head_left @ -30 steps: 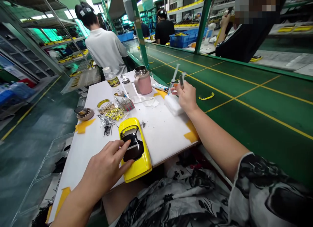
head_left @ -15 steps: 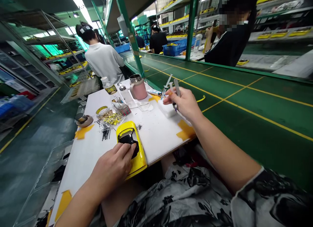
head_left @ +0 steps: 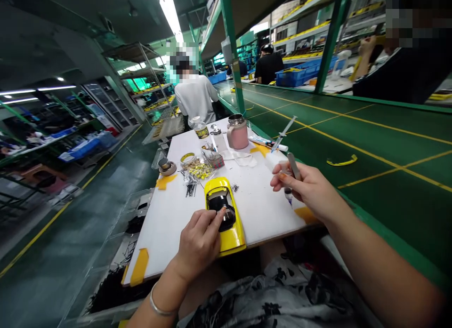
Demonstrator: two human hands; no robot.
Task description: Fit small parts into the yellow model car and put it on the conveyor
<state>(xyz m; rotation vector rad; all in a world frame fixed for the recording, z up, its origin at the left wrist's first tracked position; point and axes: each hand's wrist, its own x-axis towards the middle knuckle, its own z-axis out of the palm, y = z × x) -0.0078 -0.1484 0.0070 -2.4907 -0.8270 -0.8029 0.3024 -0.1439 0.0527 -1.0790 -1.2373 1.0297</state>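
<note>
Near the front edge of the white tabletop (head_left: 263,224) lies a yellow model car body (head_left: 233,241), with a glossy black cabin piece (head_left: 226,217) set in its opening. My left hand (head_left: 201,238) rests on the car body's left side, its fingers bent and the fingertips pressed on the black piece. Above the table's right side, my right hand (head_left: 303,182) is closed around metal tweezers (head_left: 294,166) that point up and away from me. Just beyond it, a syringe (head_left: 284,134) leans at a white block (head_left: 271,162), which my fingers partly hide.
A pink mug (head_left: 238,134), a glue tube (head_left: 268,143) and a labelled bottle (head_left: 200,129) stand or lie farther back. A bag of small yellow parts (head_left: 200,169) and black sticks (head_left: 191,190) are left of the car. A green conveyor (head_left: 374,135) runs along the right. Co-workers sit beyond.
The view has turned left, so everything sits farther right. My right hand has drawn back from the white block and syringe, still with the tweezers. My left hand stays on the car.
</note>
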